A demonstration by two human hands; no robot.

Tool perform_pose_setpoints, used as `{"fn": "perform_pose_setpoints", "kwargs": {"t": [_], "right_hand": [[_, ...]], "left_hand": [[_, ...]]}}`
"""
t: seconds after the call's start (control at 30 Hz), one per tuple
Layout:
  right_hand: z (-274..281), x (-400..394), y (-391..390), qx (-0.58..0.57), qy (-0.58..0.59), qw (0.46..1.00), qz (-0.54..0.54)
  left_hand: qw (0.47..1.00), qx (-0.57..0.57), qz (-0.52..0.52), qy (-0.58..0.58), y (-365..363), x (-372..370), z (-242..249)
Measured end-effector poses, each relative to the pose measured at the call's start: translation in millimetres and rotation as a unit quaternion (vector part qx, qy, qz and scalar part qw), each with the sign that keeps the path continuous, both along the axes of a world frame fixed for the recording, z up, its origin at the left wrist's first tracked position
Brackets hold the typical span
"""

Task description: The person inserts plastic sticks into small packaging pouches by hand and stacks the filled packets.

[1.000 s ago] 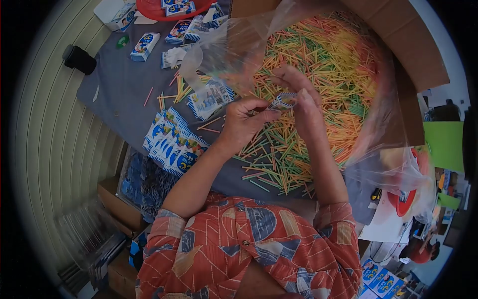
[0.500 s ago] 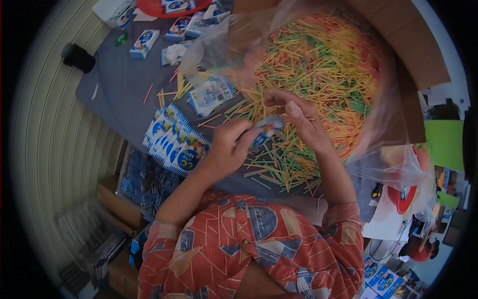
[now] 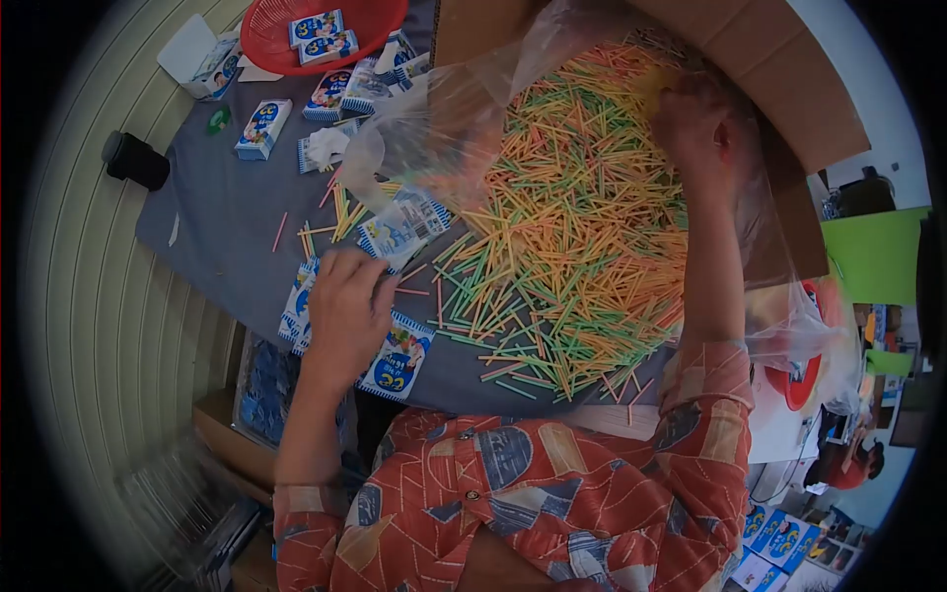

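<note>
My left hand [image 3: 345,311] lies palm down over a row of blue-and-white printed packets [image 3: 399,357], its fingers loosely bent and a little apart. It hides the middle of that row. At the far right of a large heap of thin coloured sticks [image 3: 592,217], my right hand [image 3: 695,128] reaches in beside the plastic liner. Its fingers are dim and blurred, so what they hold, if anything, does not show. Between the row and the heap lies another packet [image 3: 406,229], tilted, with a few loose sticks around it.
A cardboard box [image 3: 804,79] with a clear plastic liner [image 3: 395,148] surrounds the heap. Behind are a red basket [image 3: 258,44] with packets, a small box [image 3: 263,128] and a black cylinder [image 3: 135,161]. A person [image 3: 850,464] is in the right background.
My hands have moved apart. The left has gone from the packet held before my chest to the row, which now shows a packet at its right end; the right has reached far into the heap.
</note>
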State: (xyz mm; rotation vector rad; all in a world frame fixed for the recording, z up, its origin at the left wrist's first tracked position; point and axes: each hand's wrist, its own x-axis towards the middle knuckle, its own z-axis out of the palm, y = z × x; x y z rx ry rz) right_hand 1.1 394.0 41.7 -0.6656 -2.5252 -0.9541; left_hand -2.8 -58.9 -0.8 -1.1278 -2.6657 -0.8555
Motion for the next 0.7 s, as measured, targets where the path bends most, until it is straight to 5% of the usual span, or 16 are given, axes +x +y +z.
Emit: {"fn": "perform_pose_setpoints", "kwargs": {"t": [0.03,0.17,0.23,0.27,0.33,0.43,0.57,0.63,0.7], "right_hand": [[-6.4,-10.8,4.2,0.081,-0.011,0.996,-0.038],[-33.0,-30.2,36.9,0.035,-0.092,0.993,-0.06],[-55.5,-28.6,65.3,0.333,-0.109,0.931,-0.101],[-54.9,-27.2,68.1,0.331,-0.113,0.932,-0.098],[-9.7,-22.0,36.4,-0.017,-0.009,1.0,-0.006],[5.5,-14.4,42.7,-0.18,0.039,0.983,-0.02],[20.3,9.4,19.1,-0.186,0.16,0.968,0.047],[8.6,8.6,24.6,-0.305,0.323,0.859,0.253],[-3.5,7.7,13.2,-0.373,0.282,0.855,0.225]], "left_hand": [[1.0,0.001,0.004,-0.001,7.6,-14.4,-2.8],[0.993,-0.113,-0.04,0.011,29.9,-44.8,-27.9],[0.988,-0.141,-0.057,0.01,32.1,-44.2,-35.6],[0.983,-0.17,-0.067,0.027,33.1,-42.2,-37.1],[0.976,-0.2,-0.076,0.044,34.5,-40.5,-36.8],[0.968,-0.23,-0.094,0.042,40.1,-38.0,-32.7],[0.983,-0.137,-0.058,0.108,48.1,-37.5,-38.0],[0.978,-0.151,-0.062,0.129,46.0,-37.2,-46.0],[0.964,-0.177,-0.091,0.177,49.4,-35.1,-49.6]]}}
